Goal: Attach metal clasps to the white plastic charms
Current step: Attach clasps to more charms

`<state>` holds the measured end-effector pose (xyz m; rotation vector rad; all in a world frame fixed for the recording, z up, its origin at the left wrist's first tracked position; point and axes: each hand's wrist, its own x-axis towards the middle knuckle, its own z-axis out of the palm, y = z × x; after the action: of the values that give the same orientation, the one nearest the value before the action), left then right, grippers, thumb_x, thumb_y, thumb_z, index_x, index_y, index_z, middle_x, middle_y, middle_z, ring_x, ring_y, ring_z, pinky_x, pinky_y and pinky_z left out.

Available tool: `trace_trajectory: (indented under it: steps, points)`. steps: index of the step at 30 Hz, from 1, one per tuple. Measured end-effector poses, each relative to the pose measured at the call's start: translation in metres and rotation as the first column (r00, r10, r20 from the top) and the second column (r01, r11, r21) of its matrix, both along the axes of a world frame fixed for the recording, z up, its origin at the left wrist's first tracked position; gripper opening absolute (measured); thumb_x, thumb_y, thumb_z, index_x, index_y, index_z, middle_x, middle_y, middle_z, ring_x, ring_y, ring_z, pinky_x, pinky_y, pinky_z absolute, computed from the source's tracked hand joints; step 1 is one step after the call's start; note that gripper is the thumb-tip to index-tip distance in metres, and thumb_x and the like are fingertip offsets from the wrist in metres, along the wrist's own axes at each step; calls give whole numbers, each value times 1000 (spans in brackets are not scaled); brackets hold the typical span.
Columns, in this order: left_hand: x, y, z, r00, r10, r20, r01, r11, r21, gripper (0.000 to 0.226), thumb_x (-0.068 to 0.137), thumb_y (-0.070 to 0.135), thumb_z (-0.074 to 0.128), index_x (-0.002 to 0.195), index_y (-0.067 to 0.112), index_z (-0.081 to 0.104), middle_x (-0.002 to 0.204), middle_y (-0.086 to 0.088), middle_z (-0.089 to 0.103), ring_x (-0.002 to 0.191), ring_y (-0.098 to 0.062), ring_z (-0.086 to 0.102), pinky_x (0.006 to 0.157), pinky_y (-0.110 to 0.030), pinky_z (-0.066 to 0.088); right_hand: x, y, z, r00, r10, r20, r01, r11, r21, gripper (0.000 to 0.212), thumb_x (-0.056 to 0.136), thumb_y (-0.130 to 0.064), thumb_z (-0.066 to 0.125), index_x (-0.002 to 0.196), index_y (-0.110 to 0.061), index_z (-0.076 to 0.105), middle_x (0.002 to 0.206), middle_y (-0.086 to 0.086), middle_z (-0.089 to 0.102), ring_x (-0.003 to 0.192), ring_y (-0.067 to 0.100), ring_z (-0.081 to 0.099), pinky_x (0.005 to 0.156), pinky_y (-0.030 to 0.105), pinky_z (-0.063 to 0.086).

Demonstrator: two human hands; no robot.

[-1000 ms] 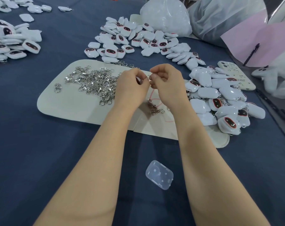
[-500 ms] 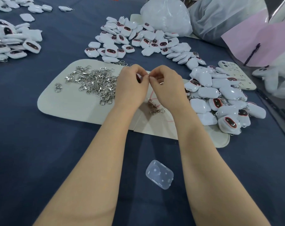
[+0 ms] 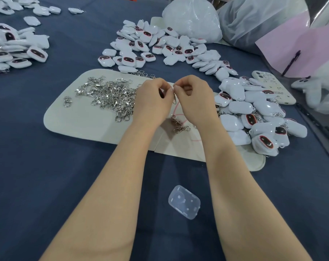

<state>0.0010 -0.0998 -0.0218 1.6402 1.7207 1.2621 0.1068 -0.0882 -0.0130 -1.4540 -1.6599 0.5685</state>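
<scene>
A: Nearest?
B: A clear case (image 3: 184,202) on the cloth (image 3: 46,176), then the mat (image 3: 80,121). Over it, left hand (image 3: 152,102) and right hand (image 3: 195,102) pinch one metal bit (image 3: 172,89) between their fingertips; knuckles hide the rest.
A: Clasps, charms?
B: Clasps (image 3: 110,95) heaped left, charms (image 3: 235,108) piled right and beyond, bags (image 3: 193,17) farthest.

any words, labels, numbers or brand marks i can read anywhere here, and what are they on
No text can be read anywhere in this view.
phone case: small dark marks, too small and blurred to read.
white charms: dark ovals with red rims, no lettering visible.
clear plastic box: moulded shapes only, no words.
</scene>
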Motion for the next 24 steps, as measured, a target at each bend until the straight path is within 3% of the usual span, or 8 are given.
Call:
trace_trajectory:
  steps: [5, 13, 20, 24]
  points:
    - [0, 1, 0, 999, 39, 12, -39, 999, 9, 14, 92, 20, 54, 90, 13, 67, 89, -7, 67, 74, -17, 58, 70, -25, 44, -7, -2, -1, 996, -36, -78, 39, 999, 36, 8, 88, -10, 58, 88, -17, 56, 76, -15, 56, 66, -5, 51, 63, 4, 40]
    - [-1, 1, 1, 998, 51, 27, -52, 998, 20, 14, 93, 20, 54, 92, 13, 65, 94, -10, 66, 82, -18, 61, 74, -26, 44, -9, -2, 0, 996, -41, -73, 43, 999, 26, 4, 88, -12, 58, 90, -16, 58, 85, -9, 60, 75, 2, 54, 67, 6, 41]
    - [-1, 3, -2, 997, 71, 3, -71, 997, 26, 14, 93, 20, 54, 93, 14, 66, 96, -9, 66, 74, -13, 52, 69, -20, 38, -11, -3, -2, 997, -50, -54, 54, 997, 59, 6, 88, -10, 58, 88, -15, 56, 75, -15, 54, 68, 0, 51, 66, 8, 41]
    - [-2, 3, -4, 997, 68, -41, -67, 997, 35, 12, 93, 18, 53, 90, 14, 64, 98, -10, 65, 74, -15, 52, 70, -22, 39, -9, -3, -3, 999, -40, -28, 42, 998, 50, 5, 87, -10, 58, 92, -12, 61, 85, -5, 61, 76, 6, 54, 71, 14, 44]
